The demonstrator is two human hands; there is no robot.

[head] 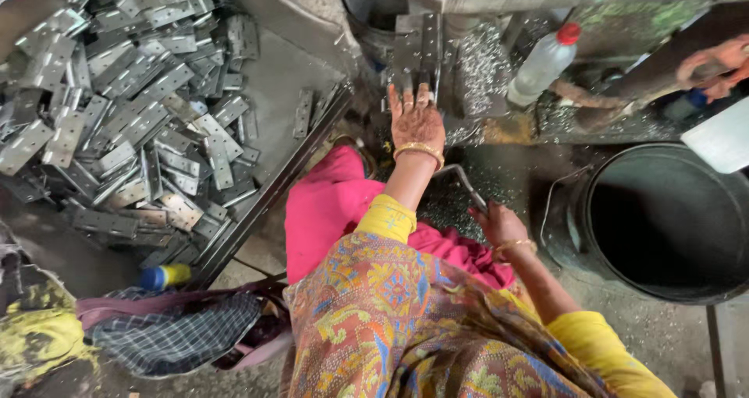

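Note:
My left hand (416, 117) reaches forward with fingers spread flat, pressing on a grey metal hinge plate (417, 55) that lies on the bed of a machine (484, 70). A gold bangle sits on that wrist. My right hand (498, 222) is lower and closer to me, closed around the end of a bent metal lever handle (466, 186). My lap is covered by pink and patterned cloth, with yellow sleeves on both arms.
A big heap of grey hinge plates (133, 109) fills a metal tray (273, 187) at the left. A large dark bucket (663, 222) stands at the right. A plastic bottle with a red cap (542, 66) stands on the machine. Metal shavings cover the floor. Cloth bags (172, 328) lie lower left.

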